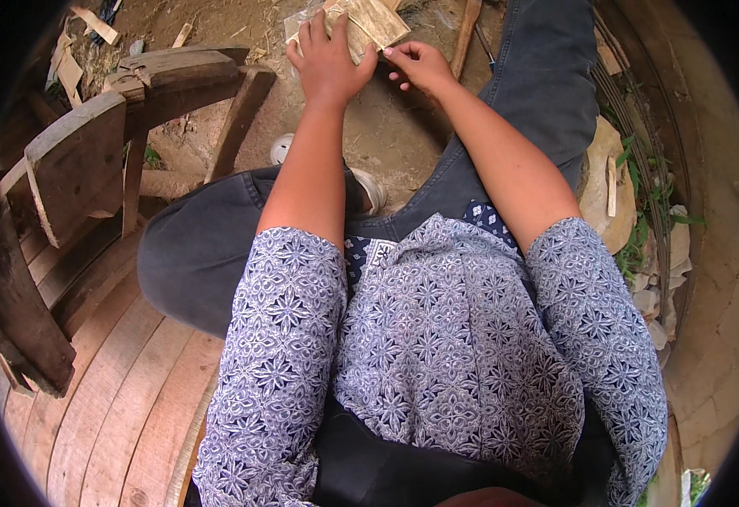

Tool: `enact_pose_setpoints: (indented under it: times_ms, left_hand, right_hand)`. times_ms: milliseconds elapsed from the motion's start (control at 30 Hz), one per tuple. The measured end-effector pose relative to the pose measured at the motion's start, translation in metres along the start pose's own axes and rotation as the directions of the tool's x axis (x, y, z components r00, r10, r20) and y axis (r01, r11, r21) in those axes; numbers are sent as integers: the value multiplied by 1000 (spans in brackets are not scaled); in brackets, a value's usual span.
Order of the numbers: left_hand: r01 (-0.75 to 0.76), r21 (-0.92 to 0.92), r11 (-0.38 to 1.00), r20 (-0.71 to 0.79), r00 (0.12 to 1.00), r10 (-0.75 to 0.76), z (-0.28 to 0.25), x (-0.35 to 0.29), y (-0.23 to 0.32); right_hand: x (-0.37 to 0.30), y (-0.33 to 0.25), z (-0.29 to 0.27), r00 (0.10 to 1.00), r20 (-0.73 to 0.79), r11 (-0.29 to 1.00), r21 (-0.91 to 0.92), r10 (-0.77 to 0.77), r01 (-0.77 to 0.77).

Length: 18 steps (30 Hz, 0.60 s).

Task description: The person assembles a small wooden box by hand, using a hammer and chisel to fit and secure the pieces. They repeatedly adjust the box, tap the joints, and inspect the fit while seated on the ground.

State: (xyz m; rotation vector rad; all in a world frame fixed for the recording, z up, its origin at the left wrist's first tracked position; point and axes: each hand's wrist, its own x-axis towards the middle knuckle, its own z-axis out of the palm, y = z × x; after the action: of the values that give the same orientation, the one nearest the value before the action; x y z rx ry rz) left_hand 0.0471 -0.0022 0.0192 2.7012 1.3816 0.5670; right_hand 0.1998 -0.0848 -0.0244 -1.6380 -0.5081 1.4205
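Observation:
At the top of the head view a pale, flat piece of wood [379,22] lies low near the ground. My left hand [329,66] rests on its left part with the fingers spread and the thumb along the near edge. Beside its near right corner is my right hand [421,66], thumb and forefinger pinched together and the other fingers loosely curled. Whatever is in that pinch is too small to make out.
A curved wooden frame of rough boards [185,76] stands at my left, above a plank surface [124,397]. Right of the hands lie a wooden handle [466,38] and a thin tool with a blue part [492,61]. Stones [608,190] and long rods line my right side.

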Motion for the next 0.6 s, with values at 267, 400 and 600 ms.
enact_pose_setpoints:
  times_ms: [267,400,600]
  left_hand:
    - [15,-47,999,15,1000,-14,-4,1,1]
    - [35,-49,998,0,999,-35,-2,1,-2]
    - [234,-91,968,253,946,-205,-9,24,4]
  right_hand:
    - [1,3,3,998,-61,1000,20,-16,18]
    - [-1,0,1,999,-48,998,58,14,-12]
    - [10,10,-6,996,-71,998,-50,-52,49]
